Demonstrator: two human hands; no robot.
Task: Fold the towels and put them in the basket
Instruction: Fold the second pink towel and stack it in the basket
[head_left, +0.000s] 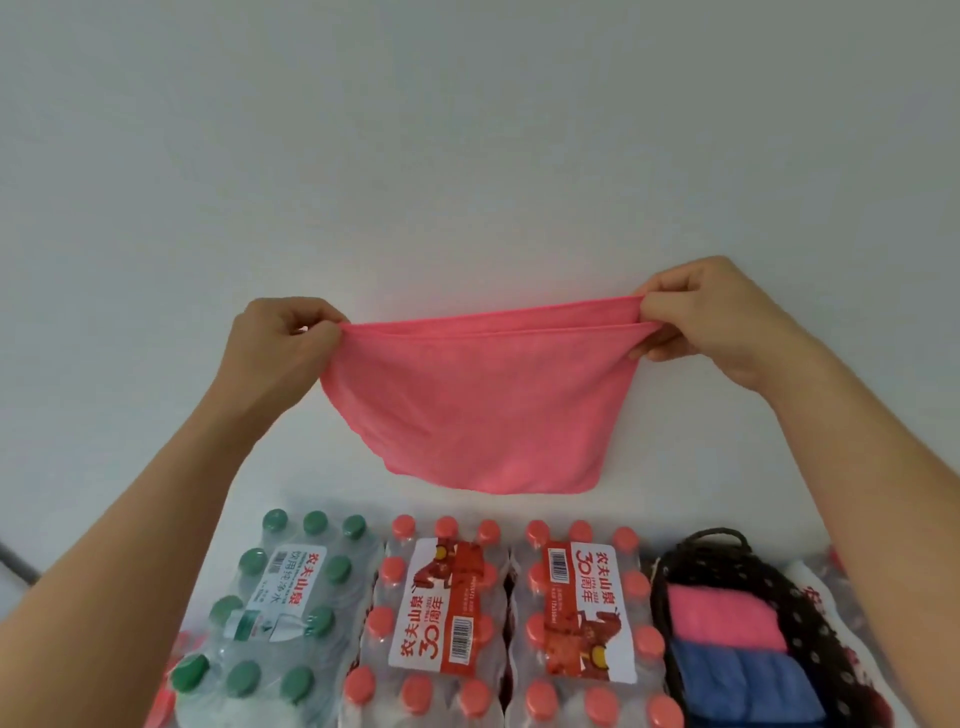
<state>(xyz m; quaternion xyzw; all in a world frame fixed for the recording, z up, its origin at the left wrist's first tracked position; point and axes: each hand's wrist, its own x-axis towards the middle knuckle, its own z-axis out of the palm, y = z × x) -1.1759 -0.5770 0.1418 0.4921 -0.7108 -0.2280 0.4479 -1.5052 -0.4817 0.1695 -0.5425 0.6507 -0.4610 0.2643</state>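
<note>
- Left hand (283, 338) pinches the left top corners of the pink towel (478, 410), thumb and fingers curled tight on the fabric.
- Right hand (711, 317) pinches the right top corners the same way; fingers curled round the edge.
- Towel is doubled over: two top edges run side by side between the hands, fold hangs at the bottom. Held up in the air in front of a plain white wall (467, 130), stretched fairly taut along the top, body sagging below.
- Towel hangs above the water packs, not touching them.
- Dark woven basket (810, 613) sits lower right, below the right forearm. Inside: a folded pink towel (719, 618) toward the far end, a folded blue towel (748, 686) just nearer, the two touching.
- Below the towel: shrink-wrapped bottle pack with green caps (270, 613) on the left, two packs with red caps (436, 623) (587, 618) in the middle, side by side, touching.
- Basket rests just right of the red-cap packs, on more wrapped packs (831, 587) partly visible at the right edge.
</note>
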